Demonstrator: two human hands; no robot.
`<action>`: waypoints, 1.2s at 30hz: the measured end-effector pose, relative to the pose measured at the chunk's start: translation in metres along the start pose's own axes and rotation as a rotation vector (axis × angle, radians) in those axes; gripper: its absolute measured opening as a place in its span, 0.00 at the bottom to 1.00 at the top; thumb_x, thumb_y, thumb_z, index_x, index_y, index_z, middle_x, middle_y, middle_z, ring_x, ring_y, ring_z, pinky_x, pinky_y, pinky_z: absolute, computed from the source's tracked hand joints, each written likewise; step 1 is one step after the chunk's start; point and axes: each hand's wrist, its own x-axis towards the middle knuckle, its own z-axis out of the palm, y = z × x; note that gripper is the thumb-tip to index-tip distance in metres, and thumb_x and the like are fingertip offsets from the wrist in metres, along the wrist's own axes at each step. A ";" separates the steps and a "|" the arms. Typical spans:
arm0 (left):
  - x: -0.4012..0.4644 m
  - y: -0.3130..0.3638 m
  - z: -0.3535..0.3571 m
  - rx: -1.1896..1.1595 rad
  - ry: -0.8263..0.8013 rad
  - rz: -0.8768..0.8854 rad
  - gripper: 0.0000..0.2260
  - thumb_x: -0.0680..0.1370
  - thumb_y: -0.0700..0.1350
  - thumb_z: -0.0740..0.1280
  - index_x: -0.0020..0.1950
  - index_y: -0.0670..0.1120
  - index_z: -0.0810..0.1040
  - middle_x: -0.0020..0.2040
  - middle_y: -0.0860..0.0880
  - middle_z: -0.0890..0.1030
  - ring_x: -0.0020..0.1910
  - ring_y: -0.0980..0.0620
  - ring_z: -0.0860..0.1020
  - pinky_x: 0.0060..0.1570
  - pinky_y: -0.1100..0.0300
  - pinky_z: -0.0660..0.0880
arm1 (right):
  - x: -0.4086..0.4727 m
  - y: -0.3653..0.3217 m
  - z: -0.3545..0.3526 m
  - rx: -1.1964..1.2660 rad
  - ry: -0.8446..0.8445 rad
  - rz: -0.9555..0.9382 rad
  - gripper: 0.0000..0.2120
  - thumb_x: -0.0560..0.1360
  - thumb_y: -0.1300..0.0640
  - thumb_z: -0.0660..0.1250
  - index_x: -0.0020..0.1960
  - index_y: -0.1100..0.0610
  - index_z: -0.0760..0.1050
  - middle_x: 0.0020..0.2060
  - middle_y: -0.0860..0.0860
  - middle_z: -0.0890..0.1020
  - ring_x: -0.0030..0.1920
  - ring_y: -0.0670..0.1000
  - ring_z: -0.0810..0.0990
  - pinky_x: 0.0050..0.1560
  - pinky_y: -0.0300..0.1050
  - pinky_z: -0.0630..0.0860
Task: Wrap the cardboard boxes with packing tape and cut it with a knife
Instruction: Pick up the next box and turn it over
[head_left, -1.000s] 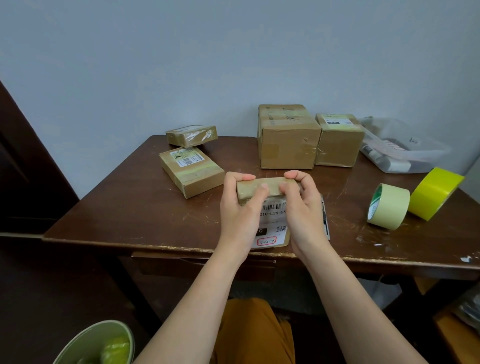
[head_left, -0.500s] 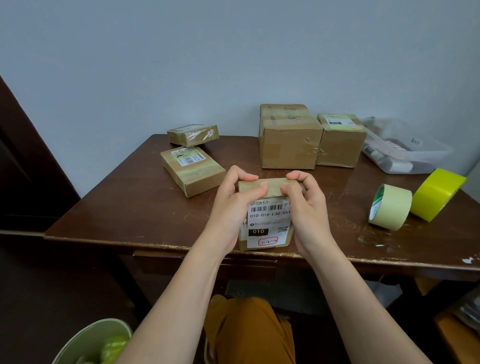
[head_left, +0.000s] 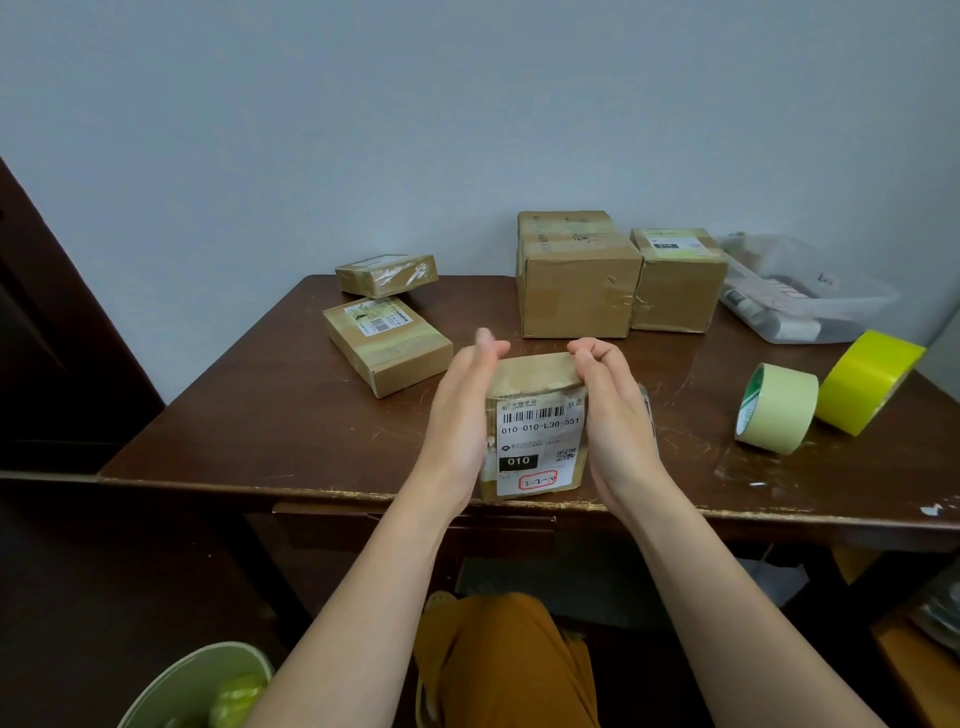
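Observation:
A small cardboard box (head_left: 537, 436) with a white barcode label stands upright at the table's front edge, label facing me. My left hand (head_left: 462, 415) lies flat against its left side, fingers straight and blurred. My right hand (head_left: 613, 415) grips the box's top right corner with curled fingers. A pale green tape roll (head_left: 779, 410) and a bright yellow tape roll (head_left: 872, 379) stand on edge to the right. A thin dark-edged object (head_left: 647, 410) peeks out behind my right hand; I cannot tell what it is.
On the brown table (head_left: 260, 415), two flat taped boxes (head_left: 387, 343) (head_left: 387, 274) lie at the left. A large box (head_left: 576, 280) and a smaller one (head_left: 678, 286) stand at the back. A clear plastic container (head_left: 810, 296) sits far right. A green bin (head_left: 197, 686) is on the floor.
The small box has been tipped up from lying flat until its label faces me. My left hand's fingers have uncurled from the box top and straightened along its side.

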 end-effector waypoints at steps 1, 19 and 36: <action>-0.001 -0.001 0.000 0.077 -0.008 0.027 0.20 0.74 0.66 0.65 0.55 0.54 0.79 0.49 0.54 0.84 0.50 0.58 0.82 0.45 0.65 0.78 | 0.000 0.001 0.000 -0.007 -0.009 -0.012 0.07 0.73 0.38 0.62 0.47 0.39 0.73 0.39 0.39 0.79 0.45 0.46 0.77 0.47 0.48 0.73; -0.002 -0.016 0.000 0.177 0.023 0.174 0.14 0.85 0.47 0.52 0.44 0.44 0.70 0.36 0.56 0.75 0.36 0.65 0.74 0.35 0.73 0.70 | 0.002 0.002 -0.007 -0.159 0.058 -0.066 0.21 0.81 0.51 0.49 0.53 0.45 0.81 0.49 0.41 0.84 0.51 0.40 0.81 0.45 0.36 0.77; -0.001 -0.013 0.003 0.248 0.042 0.198 0.13 0.78 0.56 0.52 0.42 0.50 0.69 0.36 0.57 0.74 0.37 0.64 0.73 0.37 0.71 0.69 | 0.006 0.001 -0.003 -0.198 0.042 -0.027 0.20 0.80 0.48 0.50 0.50 0.50 0.80 0.46 0.46 0.83 0.50 0.44 0.81 0.48 0.43 0.75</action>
